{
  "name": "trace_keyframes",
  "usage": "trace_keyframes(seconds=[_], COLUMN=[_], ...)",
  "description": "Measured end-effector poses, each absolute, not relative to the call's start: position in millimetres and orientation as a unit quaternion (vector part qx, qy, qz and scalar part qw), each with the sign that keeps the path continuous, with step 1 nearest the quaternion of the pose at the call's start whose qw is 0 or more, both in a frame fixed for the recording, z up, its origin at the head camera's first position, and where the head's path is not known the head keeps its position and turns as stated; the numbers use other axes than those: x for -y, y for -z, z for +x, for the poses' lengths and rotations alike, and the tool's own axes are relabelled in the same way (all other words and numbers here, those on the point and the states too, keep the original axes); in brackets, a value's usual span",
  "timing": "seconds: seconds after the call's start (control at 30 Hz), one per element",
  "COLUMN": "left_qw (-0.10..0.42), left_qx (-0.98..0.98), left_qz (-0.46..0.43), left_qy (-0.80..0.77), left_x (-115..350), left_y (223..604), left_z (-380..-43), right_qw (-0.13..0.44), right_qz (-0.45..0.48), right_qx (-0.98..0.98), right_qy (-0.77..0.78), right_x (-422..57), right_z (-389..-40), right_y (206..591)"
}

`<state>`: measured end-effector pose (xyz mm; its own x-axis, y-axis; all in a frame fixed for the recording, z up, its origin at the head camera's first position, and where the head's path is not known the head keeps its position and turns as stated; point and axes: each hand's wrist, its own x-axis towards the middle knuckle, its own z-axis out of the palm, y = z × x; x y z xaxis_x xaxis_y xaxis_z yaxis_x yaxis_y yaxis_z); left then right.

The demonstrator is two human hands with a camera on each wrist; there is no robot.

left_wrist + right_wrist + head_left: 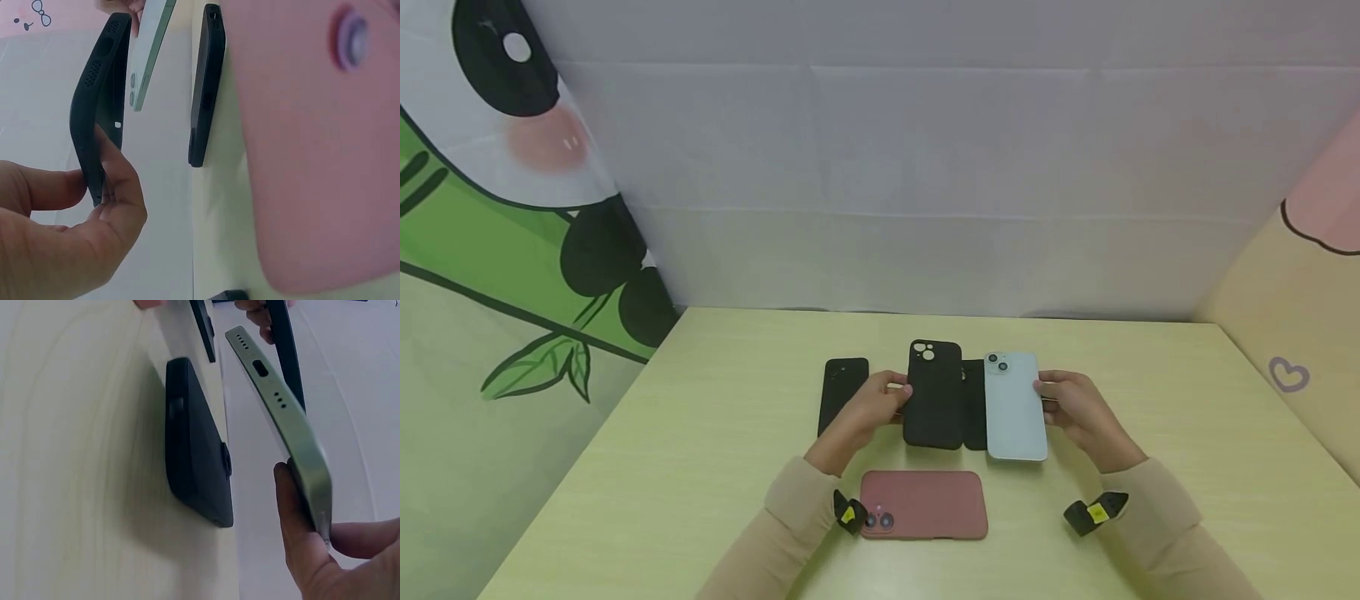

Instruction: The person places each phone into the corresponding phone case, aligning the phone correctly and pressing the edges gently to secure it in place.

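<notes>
My left hand (pixel 872 407) pinches a black phone case (pixel 934 404) by its left edge, thumb in front and fingers behind. Light shows through the case's camera cutouts, and the left wrist view shows its hollow inner side (pixel 114 103). With thumb and fingers my right hand (pixel 1081 417) grips a pale blue phone (pixel 1017 412) by its right edge, the camera side facing up. Its bottom edge with the charging port (pixel 294 419) shows in the right wrist view. Case and phone are held side by side above the table, apart from each other.
Partly hidden between the held items, a black phone-shaped item (pixel 974 412) lies on the pale wooden table (pixel 700 467). Another black phone (pixel 844 385) lies beyond the left wrist. A pink-cased phone (pixel 928 504) lies sideways in front. A white backdrop (pixel 925 183) stands behind.
</notes>
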<state>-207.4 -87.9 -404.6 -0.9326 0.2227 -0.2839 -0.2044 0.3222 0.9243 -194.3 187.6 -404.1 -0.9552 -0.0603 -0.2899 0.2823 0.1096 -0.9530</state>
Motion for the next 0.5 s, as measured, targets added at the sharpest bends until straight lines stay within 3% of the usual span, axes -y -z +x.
trace_keyframes(seconds=[0.5], left_qw=[0.21], left_qx=[-0.758], left_qz=[0.039], left_qy=[-0.617], left_x=[84], left_y=[406], left_z=[-191], right_qw=[0.149], right_qz=[0.064], right_qx=[-0.682], right_qy=[0.713], right_x=[-161], right_z=[-178], right_y=[400])
